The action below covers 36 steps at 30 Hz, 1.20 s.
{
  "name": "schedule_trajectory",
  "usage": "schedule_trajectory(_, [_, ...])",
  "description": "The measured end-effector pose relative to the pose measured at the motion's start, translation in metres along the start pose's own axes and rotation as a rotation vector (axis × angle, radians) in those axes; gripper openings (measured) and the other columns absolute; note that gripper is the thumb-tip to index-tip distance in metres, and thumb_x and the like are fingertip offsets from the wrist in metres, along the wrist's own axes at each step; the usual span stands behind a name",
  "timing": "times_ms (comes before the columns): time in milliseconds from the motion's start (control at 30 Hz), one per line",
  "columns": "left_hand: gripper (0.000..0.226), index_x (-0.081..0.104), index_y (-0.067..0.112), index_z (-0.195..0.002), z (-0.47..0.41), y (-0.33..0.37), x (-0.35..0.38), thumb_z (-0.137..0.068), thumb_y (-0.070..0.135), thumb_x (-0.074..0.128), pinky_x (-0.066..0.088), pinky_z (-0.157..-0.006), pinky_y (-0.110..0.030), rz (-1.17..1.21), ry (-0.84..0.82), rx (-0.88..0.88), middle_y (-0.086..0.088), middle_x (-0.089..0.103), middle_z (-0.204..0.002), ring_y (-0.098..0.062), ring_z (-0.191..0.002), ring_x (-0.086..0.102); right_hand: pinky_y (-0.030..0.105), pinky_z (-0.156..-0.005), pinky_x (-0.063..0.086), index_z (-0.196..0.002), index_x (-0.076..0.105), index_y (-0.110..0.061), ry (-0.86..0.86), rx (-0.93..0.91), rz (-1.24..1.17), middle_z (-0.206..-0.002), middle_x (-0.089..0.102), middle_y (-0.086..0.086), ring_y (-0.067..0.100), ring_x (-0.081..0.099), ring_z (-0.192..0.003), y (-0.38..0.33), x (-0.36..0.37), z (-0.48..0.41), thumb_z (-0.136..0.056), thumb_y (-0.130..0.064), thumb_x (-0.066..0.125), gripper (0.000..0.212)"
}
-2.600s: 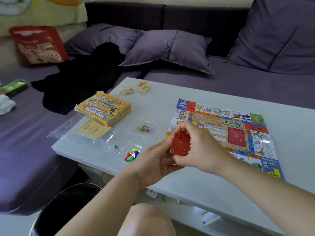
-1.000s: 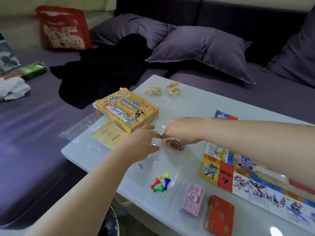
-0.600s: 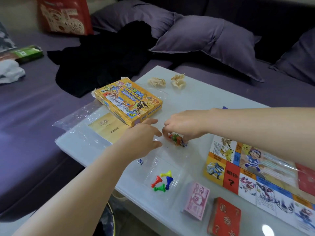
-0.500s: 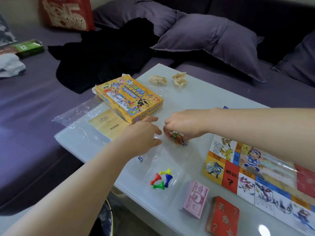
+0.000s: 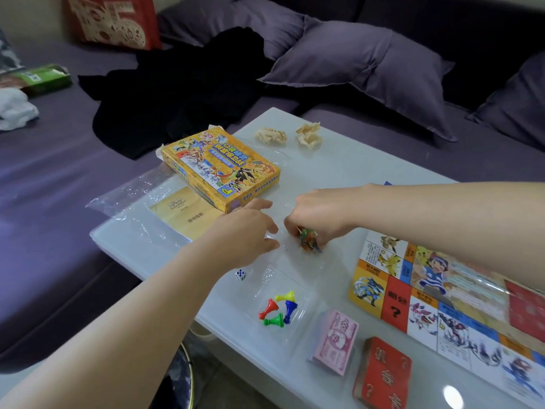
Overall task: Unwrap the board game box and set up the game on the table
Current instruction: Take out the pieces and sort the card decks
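Note:
The yellow game box (image 5: 219, 168) lies near the table's left end, partly on a yellow rules sheet (image 5: 184, 212). My right hand (image 5: 317, 215) pinches a small clear bag of coloured pieces (image 5: 308, 240) on the table. Just left of it, my left hand (image 5: 244, 231) presses down on clear plastic wrap (image 5: 132, 219), fingers curled. The printed game board (image 5: 442, 296) lies flat at the right. Coloured pawns (image 5: 278, 308) in a clear bag, a white die (image 5: 240, 274), a pink money stack (image 5: 334, 340) and a red card deck (image 5: 383, 374) sit near the front edge.
Two crumpled paper scraps (image 5: 287, 135) lie at the white table's (image 5: 354, 160) far side. Behind it is a purple sofa with cushions (image 5: 362, 72), a black garment (image 5: 177, 90), a red bag (image 5: 113, 20) and a green packet (image 5: 45, 78).
The red card deck left my hands and now lies on the table. Both hands reached left to the bag of coloured pieces, and my right hand closed on it.

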State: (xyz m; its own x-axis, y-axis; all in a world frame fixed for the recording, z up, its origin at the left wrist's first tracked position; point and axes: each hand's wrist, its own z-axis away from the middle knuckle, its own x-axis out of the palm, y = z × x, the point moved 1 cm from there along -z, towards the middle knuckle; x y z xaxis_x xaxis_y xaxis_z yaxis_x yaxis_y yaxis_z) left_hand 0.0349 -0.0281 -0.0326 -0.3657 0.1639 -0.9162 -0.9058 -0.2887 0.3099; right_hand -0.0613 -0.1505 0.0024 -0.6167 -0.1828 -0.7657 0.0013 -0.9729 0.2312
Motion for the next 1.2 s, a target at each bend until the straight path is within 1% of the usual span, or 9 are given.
schedule_trajectory(100, [0.039, 0.053, 0.029, -0.131, 0.0, -0.001, 0.0, -0.094, 0.041, 0.05, 0.03, -0.11, -0.04, 0.001, -0.003, -0.003, 0.01, 0.012, -0.155, -0.022, -0.137, 0.031, 0.027, -0.066, 0.036, -0.122, 0.052, -0.024, -0.004, -0.004, 0.014, -0.101, 0.048, 0.002, 0.018, 0.041, -0.084, 0.0, 0.0, 0.002, -0.082, -0.031, 0.07, 0.045])
schedule_trajectory(300, [0.038, 0.053, 0.029, -0.13, 0.002, 0.001, -0.001, -0.094, 0.041, 0.05, 0.027, -0.109, -0.035, 0.006, 0.006, 0.001, 0.01, 0.012, -0.155, -0.019, -0.135, 0.033, 0.032, -0.076, 0.044, -0.117, 0.057, -0.023, 0.034, -0.049, 0.022, -0.106, 0.059, 0.003, 0.024, 0.051, -0.104, -0.001, 0.004, 0.002, -0.082, -0.036, 0.068, 0.038])
schedule_trajectory(467, [0.037, 0.054, 0.029, -0.13, 0.001, 0.001, -0.001, -0.094, 0.04, 0.05, 0.024, -0.11, -0.034, 0.01, 0.013, 0.005, 0.011, 0.012, -0.155, -0.017, -0.135, 0.033, 0.028, -0.066, 0.04, -0.115, 0.059, -0.021, 0.023, -0.025, -0.013, -0.106, 0.058, 0.004, 0.023, 0.053, -0.09, -0.003, 0.005, 0.003, -0.083, -0.031, 0.068, 0.035])
schedule_trajectory(633, [0.037, 0.054, 0.029, -0.13, 0.001, 0.001, -0.001, -0.094, 0.04, 0.05, 0.022, -0.112, -0.034, 0.016, 0.009, 0.01, 0.011, 0.011, -0.155, -0.017, -0.137, 0.03, 0.017, -0.046, 0.024, -0.12, 0.056, -0.017, -0.009, 0.01, -0.037, -0.111, 0.058, 0.004, 0.016, 0.04, -0.077, -0.008, -0.001, 0.005, -0.086, -0.026, 0.067, 0.037])
schedule_trajectory(900, [0.038, 0.054, 0.027, -0.131, 0.002, 0.003, -0.002, -0.095, 0.039, 0.05, 0.019, -0.113, -0.032, 0.003, -0.001, 0.015, 0.008, 0.011, -0.156, -0.016, -0.136, 0.031, 0.012, -0.042, 0.022, -0.115, 0.062, -0.014, -0.064, -0.017, -0.023, -0.109, 0.064, 0.003, 0.014, 0.043, -0.079, -0.012, -0.005, 0.006, -0.087, -0.023, 0.066, 0.03])
schedule_trajectory(967, [0.038, 0.054, 0.027, -0.13, 0.002, 0.004, -0.003, -0.095, 0.038, 0.05, 0.018, -0.113, -0.032, 0.008, -0.003, 0.015, 0.008, 0.011, -0.156, -0.015, -0.136, 0.031, 0.02, -0.042, 0.028, -0.113, 0.063, -0.013, -0.071, -0.027, -0.031, -0.108, 0.064, 0.004, 0.015, 0.046, -0.08, -0.012, -0.004, 0.004, -0.086, -0.022, 0.066, 0.029])
schedule_trajectory(1033, [0.037, 0.054, 0.026, -0.13, 0.002, 0.003, -0.003, -0.095, 0.038, 0.05, 0.017, -0.113, -0.031, 0.011, -0.003, 0.012, 0.008, 0.011, -0.156, -0.015, -0.137, 0.03, 0.024, -0.053, 0.029, -0.112, 0.064, -0.013, -0.066, -0.041, -0.03, -0.11, 0.063, 0.006, 0.018, 0.051, -0.084, -0.012, -0.004, 0.003, -0.085, -0.022, 0.067, 0.028])
schedule_trajectory(1100, [0.037, 0.055, 0.026, -0.13, 0.002, 0.003, -0.003, -0.095, 0.038, 0.05, 0.017, -0.113, -0.032, 0.015, -0.005, 0.013, 0.008, 0.011, -0.156, -0.016, -0.138, 0.028, 0.02, -0.056, 0.031, -0.112, 0.064, -0.012, -0.062, -0.04, -0.054, -0.109, 0.063, 0.006, 0.017, 0.049, -0.082, -0.012, -0.003, 0.004, -0.085, -0.021, 0.067, 0.029])
schedule_trajectory(1200, [0.037, 0.055, 0.025, -0.129, 0.002, 0.004, -0.003, -0.095, 0.037, 0.051, 0.017, -0.114, -0.033, 0.022, -0.01, 0.012, 0.009, 0.01, -0.156, -0.017, -0.138, 0.029, 0.003, -0.048, 0.034, -0.113, 0.063, -0.01, -0.057, -0.034, -0.107, -0.108, 0.064, 0.007, 0.014, 0.043, -0.078, -0.011, -0.004, 0.005, -0.085, -0.019, 0.067, 0.03])
